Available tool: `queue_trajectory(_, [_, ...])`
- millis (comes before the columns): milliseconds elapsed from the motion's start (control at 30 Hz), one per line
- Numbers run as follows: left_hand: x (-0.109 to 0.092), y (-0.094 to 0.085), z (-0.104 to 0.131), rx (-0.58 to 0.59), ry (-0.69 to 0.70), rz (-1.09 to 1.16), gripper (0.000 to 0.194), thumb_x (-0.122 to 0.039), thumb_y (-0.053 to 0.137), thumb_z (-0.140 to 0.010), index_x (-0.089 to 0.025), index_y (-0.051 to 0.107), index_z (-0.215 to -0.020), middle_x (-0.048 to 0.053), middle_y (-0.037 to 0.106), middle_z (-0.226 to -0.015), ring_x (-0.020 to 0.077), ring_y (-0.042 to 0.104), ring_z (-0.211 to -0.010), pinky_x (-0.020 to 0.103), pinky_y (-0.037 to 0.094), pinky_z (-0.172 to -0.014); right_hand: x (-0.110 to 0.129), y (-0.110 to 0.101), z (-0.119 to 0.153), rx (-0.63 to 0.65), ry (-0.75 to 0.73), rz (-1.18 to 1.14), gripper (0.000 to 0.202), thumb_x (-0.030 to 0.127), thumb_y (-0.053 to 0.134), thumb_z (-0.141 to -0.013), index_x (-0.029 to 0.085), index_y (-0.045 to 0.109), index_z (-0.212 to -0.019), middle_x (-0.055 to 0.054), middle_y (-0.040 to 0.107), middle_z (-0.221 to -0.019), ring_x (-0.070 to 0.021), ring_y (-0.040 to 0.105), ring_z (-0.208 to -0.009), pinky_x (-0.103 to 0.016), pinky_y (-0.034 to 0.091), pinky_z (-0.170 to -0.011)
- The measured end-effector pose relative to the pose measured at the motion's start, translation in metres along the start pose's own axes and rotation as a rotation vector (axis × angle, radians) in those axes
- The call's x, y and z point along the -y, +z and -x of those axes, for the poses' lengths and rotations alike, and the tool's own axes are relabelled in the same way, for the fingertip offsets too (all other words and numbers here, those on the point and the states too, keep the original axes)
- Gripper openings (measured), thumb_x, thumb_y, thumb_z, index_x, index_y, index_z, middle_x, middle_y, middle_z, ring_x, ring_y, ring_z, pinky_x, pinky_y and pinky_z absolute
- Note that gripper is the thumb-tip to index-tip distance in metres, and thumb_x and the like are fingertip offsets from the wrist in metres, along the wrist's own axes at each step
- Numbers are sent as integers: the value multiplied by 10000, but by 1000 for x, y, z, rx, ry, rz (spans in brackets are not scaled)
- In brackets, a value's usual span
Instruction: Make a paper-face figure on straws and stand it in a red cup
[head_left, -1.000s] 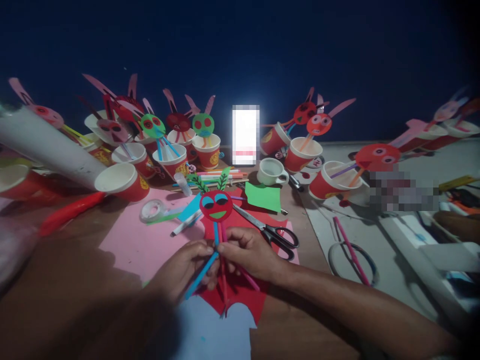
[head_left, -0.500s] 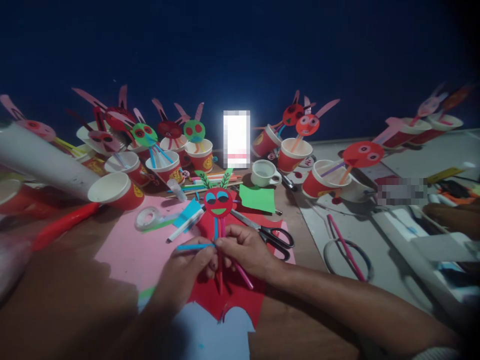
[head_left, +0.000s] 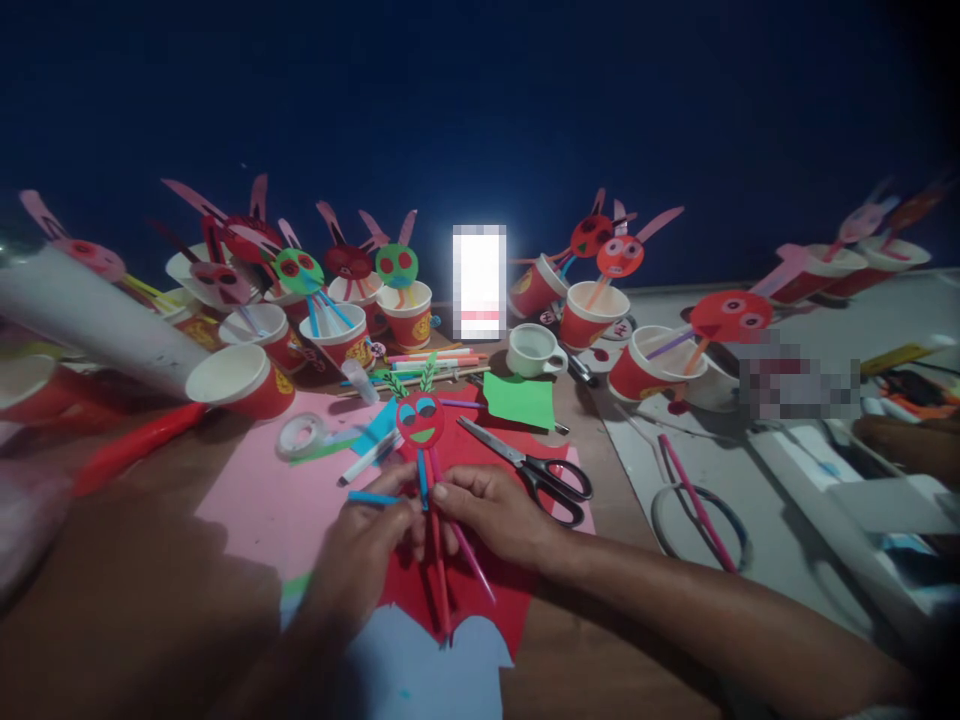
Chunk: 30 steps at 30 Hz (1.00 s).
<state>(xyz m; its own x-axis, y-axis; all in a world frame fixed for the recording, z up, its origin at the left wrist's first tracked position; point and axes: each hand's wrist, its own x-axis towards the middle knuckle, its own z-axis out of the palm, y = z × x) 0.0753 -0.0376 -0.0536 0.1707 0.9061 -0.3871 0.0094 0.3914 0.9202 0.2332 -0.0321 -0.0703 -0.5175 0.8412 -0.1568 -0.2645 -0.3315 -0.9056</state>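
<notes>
A round red paper face (head_left: 420,421) with blue eyes, a green mouth and green leaf-shaped ears tops several coloured straws. My right hand (head_left: 491,508) pinches these straws just below the face. My left hand (head_left: 382,545) is closed on the same straws from the other side, its fingers partly hidden behind them. A short blue straw piece (head_left: 373,498) sticks out to the left over my left hand. The pink straw (head_left: 474,562) and the red straw (head_left: 439,570) hang down below my hands, over red paper (head_left: 491,610).
Black-handled scissors (head_left: 555,485) lie right of my hands. Behind are green paper (head_left: 519,402), a white mug (head_left: 534,352), a tape roll (head_left: 300,436) and a lit phone (head_left: 480,280). Paper cups (head_left: 336,338) with paper faces stand around. At the right edge shows another person's hand (head_left: 904,445).
The red face has moved down and left and tilts left, with my hands around its straws. The blue straw bend below it is now more upright. The whole view has shifted slightly.
</notes>
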Motion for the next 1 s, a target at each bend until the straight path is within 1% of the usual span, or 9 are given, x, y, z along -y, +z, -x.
queue_trajectory(167, [0, 3, 3, 54, 27, 75, 290, -231, 555, -791, -140, 603, -1063, -28, 593, -529, 114, 537, -486, 218, 416, -511, -3, 0, 1, 13, 1, 3, 478, 530, 430, -903, 127, 568, -688, -13, 603, -584, -91, 534, -499, -206, 403, -513])
queue_trajectory(300, [-3, 7, 6, 11, 96, 33, 355, -225, 612, -770, -131, 559, -1108, -44, 601, -509, 110, 548, -475, 203, 422, -508, -4, 1, 2, -4, 6, 2, 464, 518, 442, -903, 124, 578, -699, -13, 605, -573, -95, 527, -500, -213, 400, -524])
queue_trajectory(400, [-2, 6, 5, 16, 140, 4, 343, -216, 626, -762, -135, 570, -1090, -2, 681, -658, 97, 555, -493, 195, 412, -501, -3, 1, 2, -20, 21, -8, 465, 532, 463, -886, 130, 559, -673, -11, 606, -569, -83, 505, -471, -209, 390, -512])
queue_trajectory(500, [0, 4, 3, -14, 159, -20, 274, -215, 633, -772, -158, 597, -1038, 17, 707, -805, 77, 560, -526, 180, 426, -533, -3, 3, 1, -45, 41, -37, 422, 556, 508, -848, 149, 534, -741, 15, 600, -551, -79, 492, -443, -203, 379, -491])
queue_trajectory(567, [0, 3, 3, -34, 146, -28, 231, -220, 632, -783, -167, 603, -1006, 11, 709, -786, 79, 575, -541, 178, 445, -559, -3, 3, 0, -60, 52, -55, 407, 569, 541, -819, 165, 507, -786, 34, 593, -535, -80, 492, -430, -197, 374, -475])
queue_trajectory(633, [-1, 4, 4, -23, 114, -12, 222, -234, 631, -790, -165, 591, -997, 10, 707, -716, 103, 606, -552, 191, 461, -558, -3, 4, 0, -69, 56, -63, 406, 571, 560, -803, 172, 487, -789, 42, 590, -522, -80, 493, -423, -192, 374, -467])
queue_trajectory(767, [-5, 8, 5, 56, 61, 60, 218, -215, 656, -763, -156, 565, -952, 3, 691, -598, 150, 648, -550, 217, 478, -532, -3, 4, 0, -77, 46, -59, 396, 561, 569, -802, 177, 470, -789, 49, 587, -501, -80, 501, -424, -185, 374, -464])
queue_trajectory(900, [-6, 6, 4, 110, 37, 93, 202, -191, 670, -742, -148, 568, -911, 7, 698, -590, 146, 647, -523, 217, 487, -545, -4, 4, 1, -71, 35, -47, 386, 550, 566, -810, 182, 451, -799, 57, 584, -495, -81, 506, -413, -180, 372, -452])
queue_trajectory(1000, [-6, 4, 4, 150, -1, 87, 250, -197, 673, -741, -149, 578, -967, 11, 703, -592, 164, 659, -545, 241, 505, -575, -4, 3, 1, -70, 38, -39, 391, 552, 566, -810, 182, 442, -790, 57, 584, -490, -79, 504, -403, -178, 371, -445])
